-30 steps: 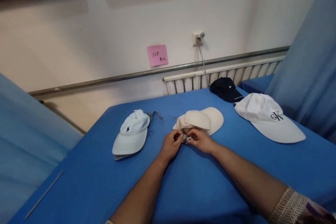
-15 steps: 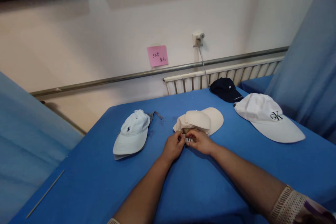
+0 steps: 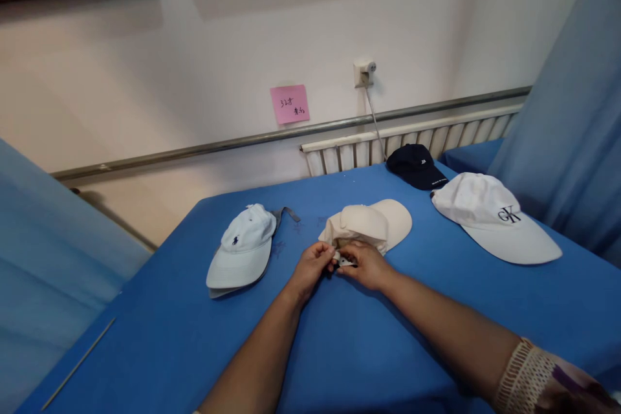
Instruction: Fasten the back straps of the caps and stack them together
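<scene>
A cream baseball cap [image 3: 371,224] lies folded on the blue table [image 3: 339,343], its brim pointing away from me. My left hand [image 3: 309,266] and my right hand [image 3: 363,265] meet at the cap's near edge. Both pinch the cap's back strap [image 3: 342,260], a small pale piece between the fingertips. Fingers of both hands are curled closed on it.
A white cap with a small dark logo [image 3: 242,247] lies to the left. A larger white cap with black letters [image 3: 490,217] and a navy cap [image 3: 416,165] lie at the right and back. Blue curtains hang on both sides; a radiator [image 3: 407,142] runs along the wall.
Both hands stayed at the cap's strap with small finger movements; the left hand shifted slightly left and lower. The caps have not moved.
</scene>
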The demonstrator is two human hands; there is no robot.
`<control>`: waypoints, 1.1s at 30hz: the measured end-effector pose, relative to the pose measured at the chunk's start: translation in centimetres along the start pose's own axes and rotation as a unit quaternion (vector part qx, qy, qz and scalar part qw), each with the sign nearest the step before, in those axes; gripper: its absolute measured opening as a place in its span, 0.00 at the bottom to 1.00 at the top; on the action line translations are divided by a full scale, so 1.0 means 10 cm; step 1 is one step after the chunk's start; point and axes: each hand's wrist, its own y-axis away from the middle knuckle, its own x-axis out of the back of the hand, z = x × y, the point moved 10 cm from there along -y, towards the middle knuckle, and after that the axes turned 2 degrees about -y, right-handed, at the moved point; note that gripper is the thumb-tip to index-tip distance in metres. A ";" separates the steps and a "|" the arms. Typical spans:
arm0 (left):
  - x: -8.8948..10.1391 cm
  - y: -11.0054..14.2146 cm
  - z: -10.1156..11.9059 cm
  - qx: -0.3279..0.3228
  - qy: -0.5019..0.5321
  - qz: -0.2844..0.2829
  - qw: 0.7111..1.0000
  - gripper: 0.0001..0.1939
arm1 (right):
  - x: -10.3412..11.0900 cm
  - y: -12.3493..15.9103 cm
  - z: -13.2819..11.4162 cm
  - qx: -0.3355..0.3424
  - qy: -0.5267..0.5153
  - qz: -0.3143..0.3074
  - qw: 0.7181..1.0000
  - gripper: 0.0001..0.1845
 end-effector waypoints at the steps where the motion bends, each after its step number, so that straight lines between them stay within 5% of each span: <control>1: -0.04 0.00 0.01 -0.001 0.007 -0.016 1.000 0.19 | 0.00 0.00 -0.03 0.006 0.022 0.002 1.000 0.12; 6: 0.03 -0.01 0.05 -0.017 0.003 -0.018 1.000 0.18 | 0.06 -0.01 -0.12 0.020 0.055 0.026 0.998 0.09; 9: 0.09 -0.01 0.10 -0.044 -0.112 -0.012 0.993 0.19 | 0.14 0.01 -0.14 0.024 0.028 0.052 0.998 0.09; 13: 0.00 0.04 0.20 -0.104 -0.297 -0.028 0.949 0.15 | 0.23 0.03 -0.21 0.048 -0.007 0.069 0.996 0.08; 19: 0.10 0.10 0.40 -0.149 -0.421 0.070 0.892 0.10 | 0.31 0.04 -0.34 0.068 -0.010 0.102 0.992 0.07; 24: 0.43 0.07 0.41 -0.130 -0.364 0.152 0.910 0.07 | 0.34 0.06 -0.40 0.077 -0.006 0.121 0.990 0.07; 29: 0.99 0.04 0.12 -0.025 -0.087 0.261 0.961 0.11 | 0.36 0.10 -0.44 0.081 -0.011 0.116 0.990 0.08; 33: 1.03 0.00 0.03 -0.008 0.001 0.259 0.966 0.21 | 0.28 0.11 -0.49 0.093 -0.003 0.073 0.993 0.08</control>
